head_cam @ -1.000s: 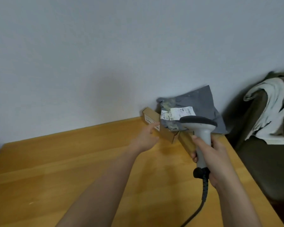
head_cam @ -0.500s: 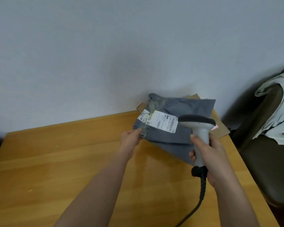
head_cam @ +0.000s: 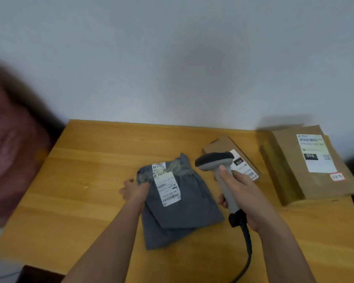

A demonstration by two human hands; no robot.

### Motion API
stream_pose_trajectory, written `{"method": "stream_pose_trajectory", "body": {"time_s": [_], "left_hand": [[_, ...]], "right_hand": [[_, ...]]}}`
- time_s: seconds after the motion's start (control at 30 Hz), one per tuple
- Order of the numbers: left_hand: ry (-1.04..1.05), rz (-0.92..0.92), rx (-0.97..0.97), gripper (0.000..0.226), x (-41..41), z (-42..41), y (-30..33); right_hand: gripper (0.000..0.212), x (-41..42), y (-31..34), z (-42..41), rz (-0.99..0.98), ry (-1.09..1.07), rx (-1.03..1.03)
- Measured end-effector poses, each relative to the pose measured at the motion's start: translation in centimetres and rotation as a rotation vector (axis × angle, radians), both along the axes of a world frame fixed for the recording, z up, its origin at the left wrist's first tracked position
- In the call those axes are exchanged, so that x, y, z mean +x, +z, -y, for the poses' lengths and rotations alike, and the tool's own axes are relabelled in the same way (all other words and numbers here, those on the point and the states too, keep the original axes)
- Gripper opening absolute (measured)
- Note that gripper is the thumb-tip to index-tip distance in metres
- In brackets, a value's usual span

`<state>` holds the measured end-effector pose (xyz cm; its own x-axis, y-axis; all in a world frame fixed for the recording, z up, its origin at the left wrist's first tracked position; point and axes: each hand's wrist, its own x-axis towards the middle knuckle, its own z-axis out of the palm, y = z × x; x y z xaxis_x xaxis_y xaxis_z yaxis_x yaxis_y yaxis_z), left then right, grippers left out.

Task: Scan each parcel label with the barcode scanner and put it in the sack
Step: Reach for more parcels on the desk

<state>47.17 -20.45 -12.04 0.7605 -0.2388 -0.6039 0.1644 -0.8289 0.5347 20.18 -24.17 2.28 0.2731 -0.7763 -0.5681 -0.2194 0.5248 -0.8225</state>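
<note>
Two hands at work, left hand (head_cam: 133, 189) gripping grey parcel (head_cam: 180, 209) on wooden surface (head_cam: 90, 201), right hand (head_cam: 245, 193) clutching barcode scanner (head_cam: 217, 166)

One camera only, riding on the person's head, looking forward and down across the wooden table (head_cam: 86, 211) toward the grey wall (head_cam: 172, 58). It sits close, both forearms reaching in from the bottom edge, wide-angle view bending the table's edges, left side smeared with blur, no second view to compare

Two bare, sleeveless forearms
</note>
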Motion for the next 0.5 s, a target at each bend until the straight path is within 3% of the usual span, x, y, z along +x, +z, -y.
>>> {"method": "stream_pose_trajectory", "body": {"time_s": [0.07,0.17,0.5], "left_hand": [[0.016,-0.081,0.133,0.088,-0.2,-2.0,-0.6],[0.052,-0.176,0.186,0.109,-1.2,-4.7,-1.9],[-0.024,-0.163,0.255,0.085,-2.4,-7.4,-4.0]], "right_hand": [[0.036,1.3,-0.3,-0.2,-0.005,0.042,0.03],[0.036,2.7,-0.9,-0.4,-0.06,0.121,0.054],[0.04,4.1,-1.2,-1.2,-0.121,0.185,0.121]]}}
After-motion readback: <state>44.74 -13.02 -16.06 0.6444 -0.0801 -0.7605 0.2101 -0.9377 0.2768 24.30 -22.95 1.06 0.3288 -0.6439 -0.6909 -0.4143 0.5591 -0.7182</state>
